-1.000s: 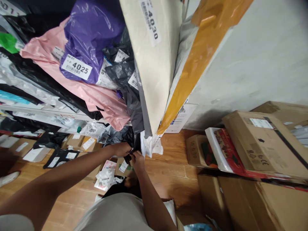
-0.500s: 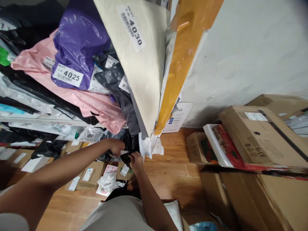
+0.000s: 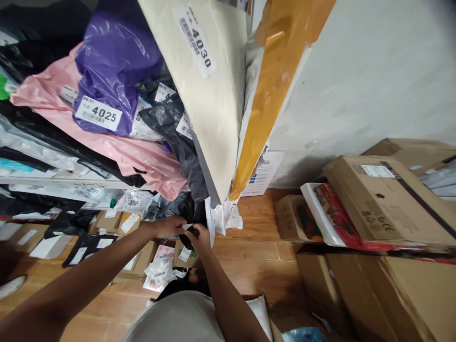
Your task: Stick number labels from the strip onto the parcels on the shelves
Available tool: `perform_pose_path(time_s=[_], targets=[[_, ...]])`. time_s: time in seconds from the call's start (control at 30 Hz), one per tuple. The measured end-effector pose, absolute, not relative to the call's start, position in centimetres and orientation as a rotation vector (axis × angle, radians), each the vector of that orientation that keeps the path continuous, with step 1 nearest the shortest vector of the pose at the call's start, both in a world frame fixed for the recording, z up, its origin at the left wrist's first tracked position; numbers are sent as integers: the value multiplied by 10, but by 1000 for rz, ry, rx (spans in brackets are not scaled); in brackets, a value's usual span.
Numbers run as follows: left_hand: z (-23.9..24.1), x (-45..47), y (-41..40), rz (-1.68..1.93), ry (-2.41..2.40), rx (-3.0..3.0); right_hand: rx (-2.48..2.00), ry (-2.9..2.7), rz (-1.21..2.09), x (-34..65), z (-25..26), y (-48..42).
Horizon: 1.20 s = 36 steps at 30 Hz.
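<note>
My left hand (image 3: 167, 226) and my right hand (image 3: 199, 237) meet low under the shelf edge, both closed on a small black plastic parcel (image 3: 188, 233) with a bit of white label showing between the fingers. Right above them hang a dark grey bag (image 3: 185, 147), a black bag (image 3: 190, 209) and a white bag (image 3: 219, 216). A large cream mailer marked 4030 (image 3: 203, 90) leans over them, beside a yellow mailer (image 3: 270, 90).
The shelf holds a purple bag labelled 4025 (image 3: 114, 61), a pink bag (image 3: 142, 156) and black bags. Small boxes and labelled packets (image 3: 156, 273) lie on the wooden floor (image 3: 249, 256). Cardboard boxes (image 3: 377, 204) are stacked at the right against a white wall (image 3: 374, 71).
My left hand has dropped lower and come closer to my right hand on the black parcel. The view has barely shifted in the last half second.
</note>
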<state>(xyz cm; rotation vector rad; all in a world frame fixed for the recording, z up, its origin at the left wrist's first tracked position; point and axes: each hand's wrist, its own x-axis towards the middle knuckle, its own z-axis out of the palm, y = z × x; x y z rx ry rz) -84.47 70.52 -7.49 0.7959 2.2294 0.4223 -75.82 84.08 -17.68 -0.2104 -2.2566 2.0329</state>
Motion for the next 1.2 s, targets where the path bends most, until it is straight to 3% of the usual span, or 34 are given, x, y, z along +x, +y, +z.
perform_pose_path(time_s=[0.33, 0.5, 0.9, 1.07, 1.2], targets=[[-78, -844, 714, 431, 2228, 775, -180, -2254, 2108, -762, -191, 847], [-87, -839, 722, 577, 2226, 971, -62, -2279, 2095, -766, -190, 858], [-112, -796, 708, 967, 2663, 651, 90, -2245, 1991, -771, -190, 862], [-116, -793, 697, 812, 2827, 755, 73, -2230, 2008, -770, -191, 858], [-103, -810, 684, 366, 2716, 1290, 101, -2285, 1992, -768, -193, 860]])
